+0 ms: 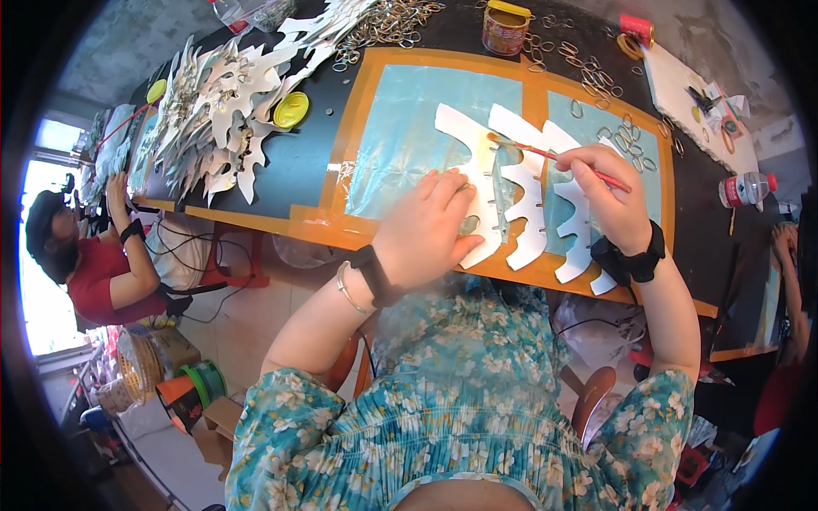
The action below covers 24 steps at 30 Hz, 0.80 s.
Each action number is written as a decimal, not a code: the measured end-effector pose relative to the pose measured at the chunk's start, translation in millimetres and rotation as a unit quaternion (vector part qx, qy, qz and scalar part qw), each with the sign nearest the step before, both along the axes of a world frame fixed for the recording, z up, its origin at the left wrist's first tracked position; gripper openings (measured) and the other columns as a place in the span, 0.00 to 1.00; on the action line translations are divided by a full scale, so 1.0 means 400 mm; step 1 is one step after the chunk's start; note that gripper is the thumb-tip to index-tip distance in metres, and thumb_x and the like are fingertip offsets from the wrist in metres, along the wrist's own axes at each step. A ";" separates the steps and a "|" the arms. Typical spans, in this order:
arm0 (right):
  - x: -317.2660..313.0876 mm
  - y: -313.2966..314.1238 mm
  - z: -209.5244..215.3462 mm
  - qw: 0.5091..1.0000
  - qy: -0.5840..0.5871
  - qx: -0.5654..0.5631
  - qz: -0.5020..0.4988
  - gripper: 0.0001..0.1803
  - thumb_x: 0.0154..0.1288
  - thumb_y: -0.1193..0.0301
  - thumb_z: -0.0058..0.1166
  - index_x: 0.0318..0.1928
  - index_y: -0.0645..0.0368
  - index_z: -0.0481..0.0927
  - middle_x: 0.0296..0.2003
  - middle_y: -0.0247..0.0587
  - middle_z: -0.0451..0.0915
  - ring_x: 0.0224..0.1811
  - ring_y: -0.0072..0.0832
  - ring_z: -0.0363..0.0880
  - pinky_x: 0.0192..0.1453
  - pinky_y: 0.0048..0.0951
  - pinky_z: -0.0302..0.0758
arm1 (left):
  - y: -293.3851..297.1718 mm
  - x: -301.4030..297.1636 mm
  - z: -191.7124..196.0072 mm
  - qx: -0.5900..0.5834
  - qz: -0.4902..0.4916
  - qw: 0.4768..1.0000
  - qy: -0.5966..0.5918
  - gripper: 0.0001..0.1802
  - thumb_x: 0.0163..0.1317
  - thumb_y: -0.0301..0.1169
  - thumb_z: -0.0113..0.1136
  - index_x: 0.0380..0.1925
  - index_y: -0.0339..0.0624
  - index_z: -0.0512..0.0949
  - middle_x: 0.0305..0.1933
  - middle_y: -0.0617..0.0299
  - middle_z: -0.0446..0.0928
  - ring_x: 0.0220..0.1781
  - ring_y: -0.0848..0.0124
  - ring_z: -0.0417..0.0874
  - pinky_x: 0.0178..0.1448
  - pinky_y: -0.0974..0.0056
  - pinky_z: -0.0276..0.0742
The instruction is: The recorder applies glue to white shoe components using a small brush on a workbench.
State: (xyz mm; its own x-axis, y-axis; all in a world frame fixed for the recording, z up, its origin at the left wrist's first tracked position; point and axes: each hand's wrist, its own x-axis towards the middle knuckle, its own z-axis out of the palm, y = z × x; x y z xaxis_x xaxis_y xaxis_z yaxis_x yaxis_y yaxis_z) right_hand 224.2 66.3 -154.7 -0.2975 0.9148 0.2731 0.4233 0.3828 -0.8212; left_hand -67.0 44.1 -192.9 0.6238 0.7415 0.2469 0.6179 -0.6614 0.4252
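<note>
My left hand (pixel 426 226) lies flat with its fingers stretched out, over the edge of a white cut-out piece (pixel 482 183) with a jagged side. In my right hand (pixel 615 198) is a thin paintbrush (pixel 544 152) with a red handle. Its bristles touch the upper part of that piece, where a yellowish patch shows. Just to the right lie more white cut-outs of the same shape, a middle one (pixel 527 192) and another (pixel 575 203) partly below my right hand. All of them rest on a light blue sheet (pixel 409 111) edged with orange-brown tape.
A heap of white cut-outs (pixel 217 119) covers the far left, beside a yellow lid (pixel 291 110). Metal rings (pixel 394 24) are piled at the back, near an open tin (pixel 507 27). A bottle (pixel 746 189) stands right. A person in red (pixel 106 264) works at left.
</note>
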 end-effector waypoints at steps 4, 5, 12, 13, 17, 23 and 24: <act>-0.009 -0.009 0.015 1.000 -0.002 0.012 -0.005 0.10 0.73 0.73 0.53 0.47 0.63 0.85 0.41 0.41 0.84 0.46 0.27 0.80 0.52 0.28 0.74 | -0.002 -0.003 -0.002 0.001 0.002 1.000 -0.003 0.30 0.59 0.38 0.69 0.57 0.34 0.71 0.63 0.46 0.70 0.65 0.44 0.73 0.75 0.46 0.66; -0.020 -0.008 0.015 1.000 -0.003 0.012 -0.006 0.10 0.73 0.73 0.53 0.47 0.63 0.85 0.41 0.41 0.84 0.46 0.27 0.80 0.52 0.28 0.74 | -0.002 -0.003 -0.001 0.002 0.001 1.000 -0.004 0.30 0.59 0.38 0.69 0.57 0.34 0.71 0.63 0.46 0.70 0.65 0.44 0.73 0.75 0.46 0.66; -0.014 0.000 0.003 0.999 -0.023 0.023 -0.006 0.11 0.73 0.72 0.53 0.47 0.63 0.85 0.40 0.42 0.84 0.43 0.29 0.80 0.52 0.29 0.74 | -0.001 -0.002 -0.002 0.002 0.001 1.000 -0.007 0.30 0.59 0.38 0.70 0.57 0.34 0.71 0.63 0.46 0.70 0.65 0.44 0.73 0.75 0.46 0.66; -0.008 -0.001 0.007 1.000 -0.023 0.012 -0.016 0.11 0.73 0.71 0.53 0.47 0.63 0.85 0.40 0.42 0.84 0.44 0.29 0.80 0.52 0.29 0.74 | -0.002 -0.003 -0.004 0.001 0.002 1.000 -0.010 0.30 0.59 0.38 0.70 0.57 0.34 0.71 0.63 0.46 0.70 0.65 0.44 0.73 0.75 0.46 0.66; -0.027 -0.003 0.017 1.000 0.007 0.014 -0.013 0.11 0.72 0.72 0.53 0.45 0.63 0.86 0.39 0.41 0.84 0.44 0.29 0.80 0.52 0.28 0.74 | -0.002 -0.002 -0.004 0.003 0.000 1.000 -0.011 0.31 0.59 0.38 0.70 0.57 0.34 0.71 0.63 0.46 0.70 0.65 0.44 0.73 0.75 0.46 0.66; -0.018 -0.025 0.023 0.998 0.012 -0.022 0.049 0.10 0.73 0.72 0.52 0.44 0.63 0.85 0.40 0.40 0.84 0.44 0.28 0.80 0.53 0.27 0.74 | -0.004 -0.005 -0.001 0.002 0.005 1.000 -0.010 0.30 0.59 0.38 0.70 0.57 0.34 0.71 0.63 0.45 0.70 0.66 0.44 0.72 0.76 0.47 0.66; -0.010 -0.025 0.021 0.998 0.012 -0.022 0.049 0.10 0.73 0.72 0.52 0.44 0.63 0.85 0.40 0.40 0.84 0.44 0.28 0.80 0.53 0.27 0.74 | -0.003 -0.003 -0.002 -0.001 0.004 1.000 -0.010 0.30 0.59 0.38 0.70 0.57 0.34 0.71 0.63 0.45 0.70 0.66 0.44 0.72 0.76 0.47 0.66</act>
